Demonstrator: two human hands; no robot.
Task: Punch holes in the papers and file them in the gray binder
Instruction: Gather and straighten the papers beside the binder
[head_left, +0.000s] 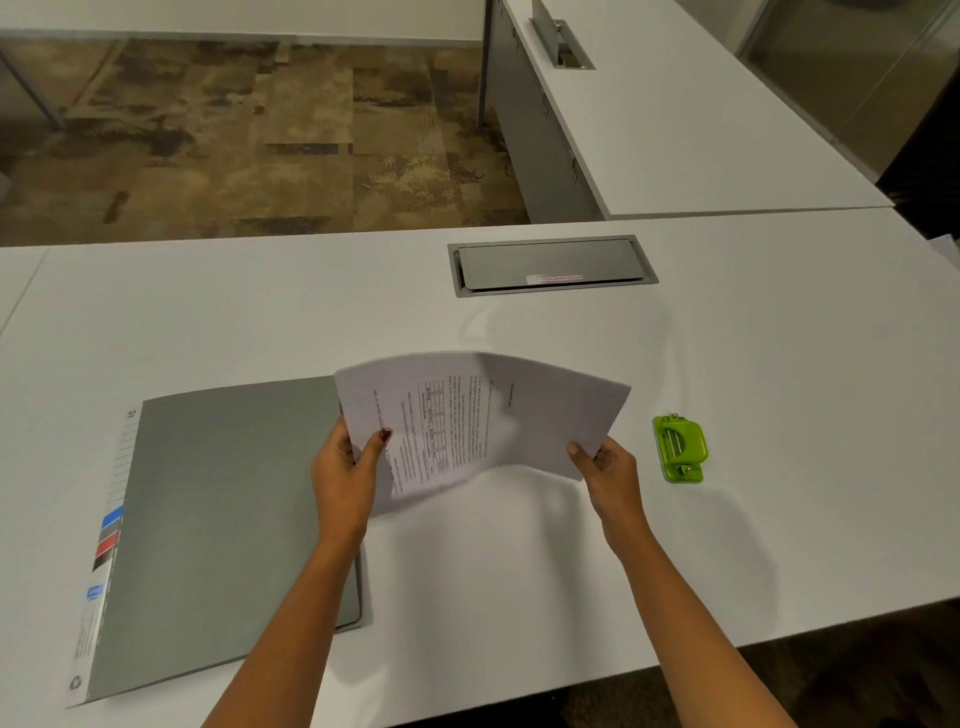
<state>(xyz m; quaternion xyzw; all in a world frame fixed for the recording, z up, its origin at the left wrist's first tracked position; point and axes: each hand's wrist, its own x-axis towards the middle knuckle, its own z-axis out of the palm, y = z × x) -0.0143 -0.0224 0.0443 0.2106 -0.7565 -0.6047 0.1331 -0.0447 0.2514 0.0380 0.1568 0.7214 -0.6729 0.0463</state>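
- The left hand (345, 475) is pinching the near left edge of the papers (467, 415), with the thumb on top and the fingers curled behind.
- The right hand (612, 470) is gripping the near right corner in the same way.
- The papers are hanging between the two hands, clear of the table (753, 364), and are bowing upward in the middle.
- The sheets are looking slightly fanned at the far corners, so the stack is probably not squared yet.
- The step in hand seems to be gathering and aligning the sheets for punching. No holes are showing, though the print is blurred.
- To do this well, both grips should be loosening a little while one edge is tapping the table below the hands, so the sheets are settling flush.
- The green hole punch (680, 448) is sitting on the table just right of the right hand, not touching it. The squared edge should be sliding fully into its slot, centred, so the holes are landing evenly.
- The gray binder (223, 519) is lying closed, left of the left hand and partly under that forearm, and it is needing to be opened before filing.
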